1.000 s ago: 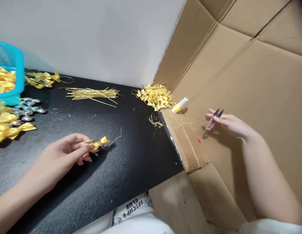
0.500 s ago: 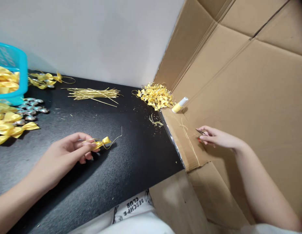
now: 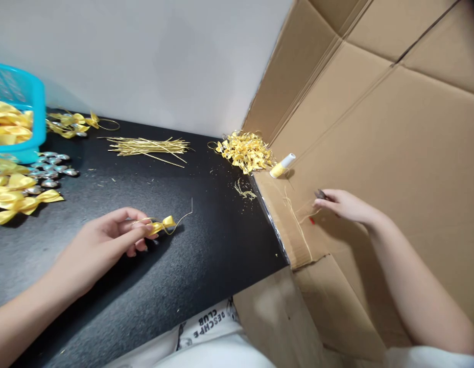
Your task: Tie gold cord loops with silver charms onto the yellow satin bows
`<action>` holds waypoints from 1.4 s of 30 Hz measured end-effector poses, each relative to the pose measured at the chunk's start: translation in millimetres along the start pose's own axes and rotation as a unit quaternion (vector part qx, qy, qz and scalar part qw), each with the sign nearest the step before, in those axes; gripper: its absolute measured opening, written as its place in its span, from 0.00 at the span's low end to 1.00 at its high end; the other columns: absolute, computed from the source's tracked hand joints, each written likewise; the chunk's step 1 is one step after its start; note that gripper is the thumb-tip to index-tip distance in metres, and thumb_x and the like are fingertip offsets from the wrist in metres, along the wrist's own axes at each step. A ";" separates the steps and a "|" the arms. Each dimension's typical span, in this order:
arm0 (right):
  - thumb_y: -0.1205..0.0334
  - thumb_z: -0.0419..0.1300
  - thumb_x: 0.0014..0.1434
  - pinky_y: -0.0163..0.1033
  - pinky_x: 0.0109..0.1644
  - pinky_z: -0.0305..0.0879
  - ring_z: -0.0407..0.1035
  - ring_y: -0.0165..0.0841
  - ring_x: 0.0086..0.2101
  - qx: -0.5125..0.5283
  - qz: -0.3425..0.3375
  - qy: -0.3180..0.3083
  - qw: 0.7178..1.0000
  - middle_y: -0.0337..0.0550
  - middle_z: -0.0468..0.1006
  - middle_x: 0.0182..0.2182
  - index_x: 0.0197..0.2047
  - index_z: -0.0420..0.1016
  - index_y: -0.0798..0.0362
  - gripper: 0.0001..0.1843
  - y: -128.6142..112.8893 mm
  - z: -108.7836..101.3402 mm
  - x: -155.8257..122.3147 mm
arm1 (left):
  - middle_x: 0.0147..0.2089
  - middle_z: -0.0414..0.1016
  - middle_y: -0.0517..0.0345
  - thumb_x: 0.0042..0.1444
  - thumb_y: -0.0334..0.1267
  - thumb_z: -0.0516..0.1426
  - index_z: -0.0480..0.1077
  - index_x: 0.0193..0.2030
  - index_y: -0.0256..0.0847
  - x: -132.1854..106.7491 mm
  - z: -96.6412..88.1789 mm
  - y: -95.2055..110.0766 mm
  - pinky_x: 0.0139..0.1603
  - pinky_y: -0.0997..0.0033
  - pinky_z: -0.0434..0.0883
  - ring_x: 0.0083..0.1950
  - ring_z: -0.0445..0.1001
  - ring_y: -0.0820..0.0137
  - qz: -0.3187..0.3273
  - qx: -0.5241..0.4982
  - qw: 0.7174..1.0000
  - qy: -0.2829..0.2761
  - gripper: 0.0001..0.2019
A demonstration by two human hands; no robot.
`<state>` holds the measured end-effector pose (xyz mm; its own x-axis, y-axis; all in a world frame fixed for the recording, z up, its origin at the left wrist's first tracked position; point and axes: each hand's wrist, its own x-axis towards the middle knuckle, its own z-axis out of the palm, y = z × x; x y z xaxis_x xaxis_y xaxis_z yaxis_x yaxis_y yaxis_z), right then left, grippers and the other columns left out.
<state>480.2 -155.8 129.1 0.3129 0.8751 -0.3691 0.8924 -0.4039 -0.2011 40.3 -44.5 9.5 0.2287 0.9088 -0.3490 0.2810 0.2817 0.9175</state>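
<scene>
My left hand [image 3: 124, 230] pinches a yellow satin ribbon bow [image 3: 162, 225] just above the black table [image 3: 206, 240]. A thin gold wire [image 3: 182, 219] trails from the bow to the right and bends upward at its end. Over the cardboard ledge, my right hand [image 3: 346, 204] is closed around a small dark metal tool [image 3: 320, 194]. Only the tool's tip shows, so its exact kind is unclear. Below those fingers a small red piece [image 3: 312, 221] lies on the cardboard, beside loose pale thread [image 3: 300, 222].
A yellow thread spool [image 3: 282, 166] stands on the ledge by a heap of finished yellow bows [image 3: 244, 152]. Gold wire lengths [image 3: 148, 147] lie at the back. Leftward are a blue basket [image 3: 38, 112], silver beads [image 3: 51, 168] and more bows [image 3: 20, 197]. Cardboard walls [image 3: 405, 143] rise at right.
My right hand has risen slightly and turned, with the dark tool now pointing up. The red piece beneath it shows apart from the fingers. My left hand stays nearly still.
</scene>
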 end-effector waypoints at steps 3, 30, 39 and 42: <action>0.42 0.56 0.54 0.36 0.31 0.59 0.65 0.32 0.25 -0.077 0.003 0.026 0.997 0.38 0.69 0.23 0.26 0.58 0.50 0.20 0.7 1.6 1.2 | 0.23 0.74 0.61 0.34 0.51 0.62 0.67 0.30 0.41 0.7 0.0 -0.9 0.22 0.75 0.65 0.23 0.69 0.71 0.003 0.000 1.000 -0.004 0.19; 0.36 0.37 0.64 0.40 0.33 0.62 0.65 0.35 0.29 0.051 -0.096 -0.041 0.993 0.43 0.71 0.26 0.31 0.66 0.51 0.31 -91.8 25.7 -9.1 | 0.22 0.74 0.62 0.44 0.44 0.62 0.67 0.31 0.40 2.9 -1.7 -13.1 0.23 0.77 0.65 0.21 0.67 0.75 0.041 -0.022 0.998 -0.044 0.13; 0.53 0.45 0.69 0.36 0.33 0.57 0.65 0.32 0.29 0.224 -0.330 -0.050 0.916 0.39 0.70 0.29 0.32 0.61 0.50 0.15 -219.0 166.1 -18.7 | 0.20 0.70 0.66 0.45 0.38 0.61 0.66 0.31 0.39 2.4 3.1 -17.2 0.19 0.81 0.62 0.18 0.66 0.79 0.057 -0.091 0.993 -0.044 0.09; 0.58 0.48 0.68 0.36 0.32 0.54 0.67 0.32 0.28 0.150 -0.315 -0.003 0.937 0.40 0.73 0.31 0.33 0.63 0.51 0.12 -236.1 171.2 -10.5 | 0.19 0.68 0.69 0.47 0.37 0.60 0.65 0.32 0.38 1.5 3.4 -20.6 0.19 0.82 0.62 0.19 0.65 0.80 0.074 -0.096 0.991 -0.050 0.08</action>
<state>210.6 -115.3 25.1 -0.2478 0.9640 -0.0961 0.7682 0.1351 -0.6258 38.1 -50.0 -10.5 0.3477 0.9121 -0.2169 0.0569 0.2104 0.9760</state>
